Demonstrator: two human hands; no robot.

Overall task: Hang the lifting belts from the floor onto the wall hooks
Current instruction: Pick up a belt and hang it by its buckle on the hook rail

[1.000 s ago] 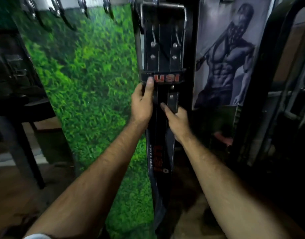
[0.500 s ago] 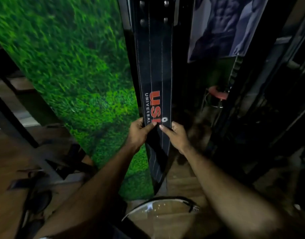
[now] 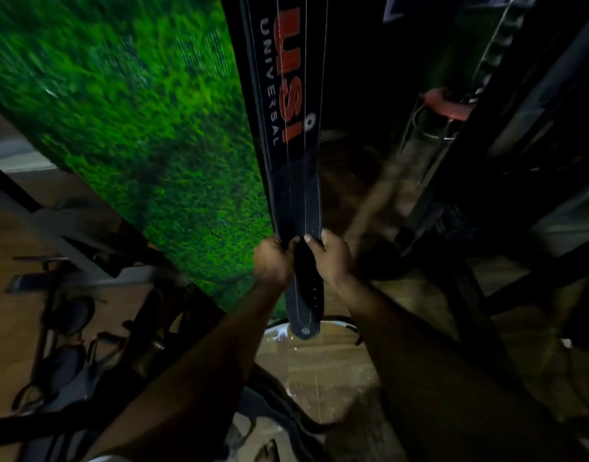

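Head view showed a black belt (image 3: 288,181) hanging straight down against the wall, its long axis vertical, running from the top edge of the frame to a rounded tip just above a clear bucket (image 3: 333,368) on the floor. Red and white lettering ran along its upper part. Both hands gripped the lower part of the belt, not far above the tip: the left hand (image 3: 273,261) pinched its left edge and the right hand (image 3: 329,256) its right edge, fingers closed on the leather, thumbs meeting near the middle. The two hands sat level with each other, so neither was nearer; the belt rose up and away from them, and the hook that held it was out of frame. Left of the belt, touching or just behind it, stood a panel of green fake grass (image 3: 136,121). The wooden floor (image 3: 319,388) looked wet or glossy inside the bucket's rim. More dark belts or straps (image 3: 70,355) lay on the floor at the lower left, likely still to be hung. The room was dim, with dark metal gym frames to the right and a red-topped stool (image 3: 448,103) behind.
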